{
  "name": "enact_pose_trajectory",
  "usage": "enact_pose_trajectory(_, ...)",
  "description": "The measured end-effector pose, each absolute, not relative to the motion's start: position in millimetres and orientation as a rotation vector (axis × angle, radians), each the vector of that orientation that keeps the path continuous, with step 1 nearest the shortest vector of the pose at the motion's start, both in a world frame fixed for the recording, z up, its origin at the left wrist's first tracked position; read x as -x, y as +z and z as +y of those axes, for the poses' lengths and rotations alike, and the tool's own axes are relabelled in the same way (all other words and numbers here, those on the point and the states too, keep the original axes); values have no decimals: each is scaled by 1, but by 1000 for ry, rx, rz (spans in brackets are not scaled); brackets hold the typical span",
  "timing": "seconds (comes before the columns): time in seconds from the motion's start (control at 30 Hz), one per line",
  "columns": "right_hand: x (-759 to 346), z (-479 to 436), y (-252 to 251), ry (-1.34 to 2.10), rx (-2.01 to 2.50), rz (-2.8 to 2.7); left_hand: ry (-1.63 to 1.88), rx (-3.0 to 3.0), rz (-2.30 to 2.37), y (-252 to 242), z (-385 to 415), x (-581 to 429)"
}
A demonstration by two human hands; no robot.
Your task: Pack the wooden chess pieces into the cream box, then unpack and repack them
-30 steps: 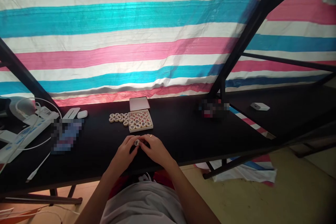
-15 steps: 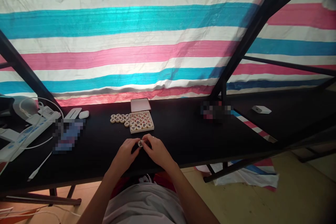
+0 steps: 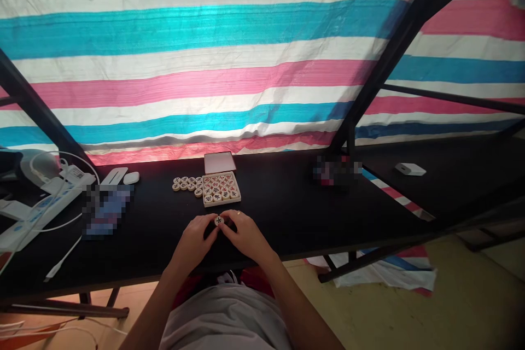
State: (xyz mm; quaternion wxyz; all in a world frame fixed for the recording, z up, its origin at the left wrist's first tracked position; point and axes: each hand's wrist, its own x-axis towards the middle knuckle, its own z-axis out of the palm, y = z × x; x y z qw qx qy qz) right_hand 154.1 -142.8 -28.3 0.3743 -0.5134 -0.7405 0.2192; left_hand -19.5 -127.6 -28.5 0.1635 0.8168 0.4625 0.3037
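Between the fingertips of both hands is a round Chinese chess piece (image 3: 219, 220) with a dark character facing up. My left hand (image 3: 197, 235) pinches its left side, and my right hand (image 3: 241, 232) grips it from the right. Just beyond them a white box (image 3: 222, 204) holds rows of chess pieces, red characters toward the back and dark ones in front. Loose chess pieces (image 3: 184, 186) with dark characters lie in short rows against the box's left side. The box lid (image 3: 220, 163) rests behind it, inner face up.
On the left are a power strip (image 3: 49, 210) with cables, a white earphone case (image 3: 131, 178), a blurred blue packet (image 3: 109, 210) and a white cable plug (image 3: 53, 272). A blurred dark object (image 3: 336, 170) and a white adapter (image 3: 410, 169) lie right. Dark metal braces (image 3: 381, 76) slant up.
The chess piece has turned slightly between my fingertips, and its character sits at a different angle. Both hands have stayed nearly in place; the box and loose pieces have not moved.
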Motion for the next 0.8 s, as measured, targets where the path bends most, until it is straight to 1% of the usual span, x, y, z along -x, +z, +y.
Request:
enact_pose_trajectory(0.53, -155, -144, -27, 539, 1300, -1921, 857, -2284, 1321, -22, -129, 18)
enact_pose_trajectory(0.8, -155, -144, -27, 530, 1314, -1955, 793, -2343, 1250, -15, -132, 17)
